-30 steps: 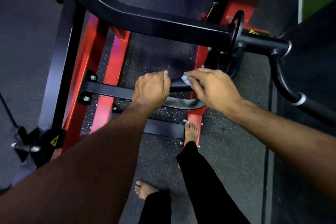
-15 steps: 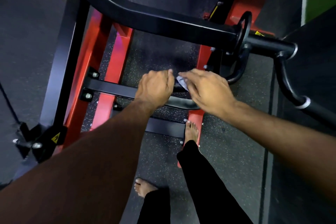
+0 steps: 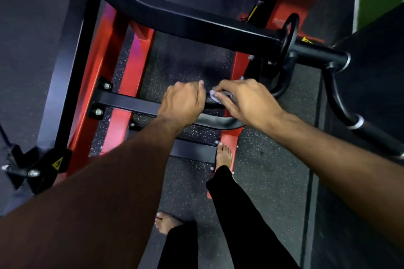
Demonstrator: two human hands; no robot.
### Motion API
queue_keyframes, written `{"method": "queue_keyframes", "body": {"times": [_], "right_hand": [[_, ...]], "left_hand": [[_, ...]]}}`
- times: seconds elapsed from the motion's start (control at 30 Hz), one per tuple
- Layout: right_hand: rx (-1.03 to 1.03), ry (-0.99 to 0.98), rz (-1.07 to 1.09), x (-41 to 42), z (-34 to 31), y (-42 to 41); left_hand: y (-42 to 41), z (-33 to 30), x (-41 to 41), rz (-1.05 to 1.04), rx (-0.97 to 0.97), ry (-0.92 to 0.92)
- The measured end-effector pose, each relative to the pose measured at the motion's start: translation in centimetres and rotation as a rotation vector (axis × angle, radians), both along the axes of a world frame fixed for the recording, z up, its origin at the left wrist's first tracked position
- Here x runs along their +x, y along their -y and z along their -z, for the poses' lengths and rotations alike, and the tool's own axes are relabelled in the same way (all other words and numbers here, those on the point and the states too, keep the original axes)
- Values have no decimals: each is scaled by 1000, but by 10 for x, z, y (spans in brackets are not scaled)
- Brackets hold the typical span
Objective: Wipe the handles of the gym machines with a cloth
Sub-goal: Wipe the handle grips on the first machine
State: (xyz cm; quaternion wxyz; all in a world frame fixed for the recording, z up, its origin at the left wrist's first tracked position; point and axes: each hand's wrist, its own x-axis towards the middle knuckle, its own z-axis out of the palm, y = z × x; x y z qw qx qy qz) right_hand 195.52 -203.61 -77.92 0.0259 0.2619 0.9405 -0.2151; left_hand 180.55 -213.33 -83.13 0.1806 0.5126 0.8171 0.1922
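A black curved handle (image 3: pixel 215 122) of a red and black gym machine runs across the middle of the head view. My left hand (image 3: pixel 182 102) grips this handle, fingers curled over it. Just to its right, my right hand (image 3: pixel 244 101) holds a small pale grey cloth (image 3: pixel 215 95) against the handle; most of the cloth is hidden under the fingers. The two hands almost touch.
A thick black arm (image 3: pixel 185 22) crosses above, ending in a ring (image 3: pixel 288 35) and another bent handle (image 3: pixel 341 107) at the right. Red frame rails (image 3: pixel 131 76) lie on the speckled floor (image 3: pixel 273 181). My bare feet (image 3: pixel 224 155) stand beside the frame.
My right hand has slid the cloth leftward along the handle, closer to my left hand. The left hand keeps its grip in place.
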Motion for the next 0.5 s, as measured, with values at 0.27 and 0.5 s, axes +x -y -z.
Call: {"method": "queue_keyframes", "body": {"times": [0.27, 0.5], "right_hand": [[-64, 68, 70, 1, -8, -12], [-260, 718, -64, -39, 11, -54]], "left_hand": [[1, -3, 1, -6, -7, 8], [1, -5, 3, -3, -28, 10]]}}
